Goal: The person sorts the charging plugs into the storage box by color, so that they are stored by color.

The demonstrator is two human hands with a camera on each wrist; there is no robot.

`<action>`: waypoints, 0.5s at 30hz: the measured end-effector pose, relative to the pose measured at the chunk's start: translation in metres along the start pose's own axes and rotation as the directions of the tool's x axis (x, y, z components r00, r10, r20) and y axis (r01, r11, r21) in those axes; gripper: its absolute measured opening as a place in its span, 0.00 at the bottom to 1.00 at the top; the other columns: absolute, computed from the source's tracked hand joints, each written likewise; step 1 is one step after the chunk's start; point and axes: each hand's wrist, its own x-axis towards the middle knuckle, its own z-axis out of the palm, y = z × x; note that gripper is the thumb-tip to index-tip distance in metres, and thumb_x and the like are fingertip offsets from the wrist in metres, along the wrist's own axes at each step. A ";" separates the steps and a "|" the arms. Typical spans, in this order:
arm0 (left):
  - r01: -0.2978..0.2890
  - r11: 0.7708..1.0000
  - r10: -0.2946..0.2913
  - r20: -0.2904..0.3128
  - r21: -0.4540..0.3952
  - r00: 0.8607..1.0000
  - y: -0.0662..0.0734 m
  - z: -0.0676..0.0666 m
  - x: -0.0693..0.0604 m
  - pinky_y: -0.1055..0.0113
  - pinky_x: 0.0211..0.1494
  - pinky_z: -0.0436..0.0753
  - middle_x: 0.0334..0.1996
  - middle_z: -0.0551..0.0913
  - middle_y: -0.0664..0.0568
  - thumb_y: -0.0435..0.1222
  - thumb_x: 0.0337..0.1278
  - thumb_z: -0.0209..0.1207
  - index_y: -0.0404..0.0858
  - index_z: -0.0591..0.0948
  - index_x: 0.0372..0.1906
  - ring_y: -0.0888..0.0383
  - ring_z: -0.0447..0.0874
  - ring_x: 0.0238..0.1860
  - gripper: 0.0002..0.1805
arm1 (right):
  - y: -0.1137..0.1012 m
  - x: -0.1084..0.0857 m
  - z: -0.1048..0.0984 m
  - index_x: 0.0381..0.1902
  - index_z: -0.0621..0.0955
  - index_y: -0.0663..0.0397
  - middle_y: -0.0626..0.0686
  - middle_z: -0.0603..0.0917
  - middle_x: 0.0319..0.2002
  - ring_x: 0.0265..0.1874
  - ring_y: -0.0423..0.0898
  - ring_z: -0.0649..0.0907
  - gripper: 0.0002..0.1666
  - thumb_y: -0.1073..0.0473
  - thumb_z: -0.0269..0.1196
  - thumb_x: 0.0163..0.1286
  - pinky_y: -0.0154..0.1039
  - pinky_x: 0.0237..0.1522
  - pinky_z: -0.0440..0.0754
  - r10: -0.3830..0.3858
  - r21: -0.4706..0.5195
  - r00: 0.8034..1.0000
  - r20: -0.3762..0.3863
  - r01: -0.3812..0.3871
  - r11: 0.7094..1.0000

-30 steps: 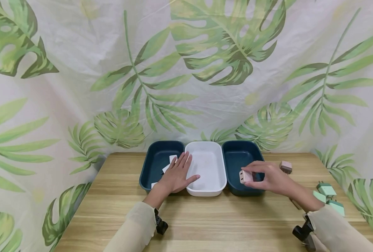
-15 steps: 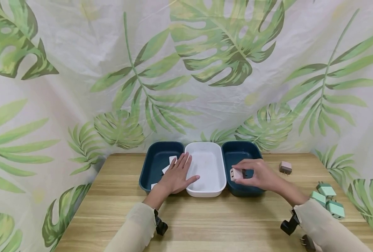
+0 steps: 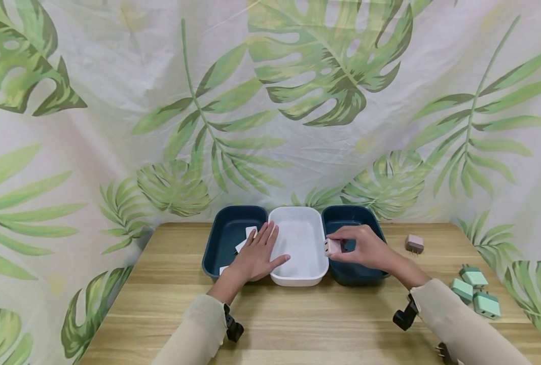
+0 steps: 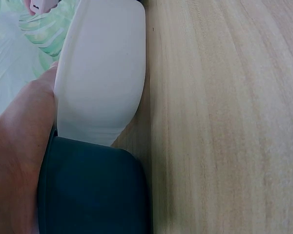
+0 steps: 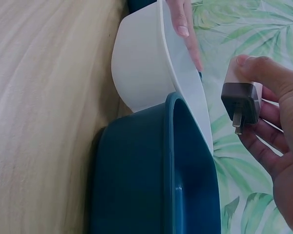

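My right hand (image 3: 365, 247) pinches a pink plug-in charger (image 3: 332, 247) between thumb and fingers, over the left rim of the right dark blue bin (image 3: 359, 279), beside the white bin (image 3: 299, 246). In the right wrist view the charger (image 5: 241, 95) shows a dark base with metal prongs and is raised above the bins. My left hand (image 3: 254, 256) lies with straight fingers across the adjoining rims of the left dark blue bin (image 3: 221, 246) and the white bin. White pieces (image 3: 251, 231) lie in that left bin, partly hidden by the hand.
On the right of the wooden table (image 3: 270, 324) sit another pink-and-dark charger (image 3: 414, 243) and several green chargers (image 3: 486, 304). A dark charger (image 3: 444, 353) is partly hidden beneath my right sleeve. A leaf-print cloth (image 3: 297, 126) hangs behind the bins.
My right hand has carried the pink charger leftward across the right blue bin to the white bin's edge. The left hand stays in place.
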 end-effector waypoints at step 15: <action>-0.007 1.000 0.007 -0.001 -0.011 1.000 -0.002 0.004 0.001 0.43 0.86 0.44 0.88 0.41 0.46 0.72 0.74 0.38 0.40 0.46 0.88 0.48 0.35 0.87 0.54 | 0.004 0.029 0.010 0.53 0.91 0.59 0.51 0.92 0.45 0.36 0.41 0.86 0.24 0.57 0.82 0.60 0.47 0.36 0.89 0.082 0.002 0.996 0.045 -0.082 0.997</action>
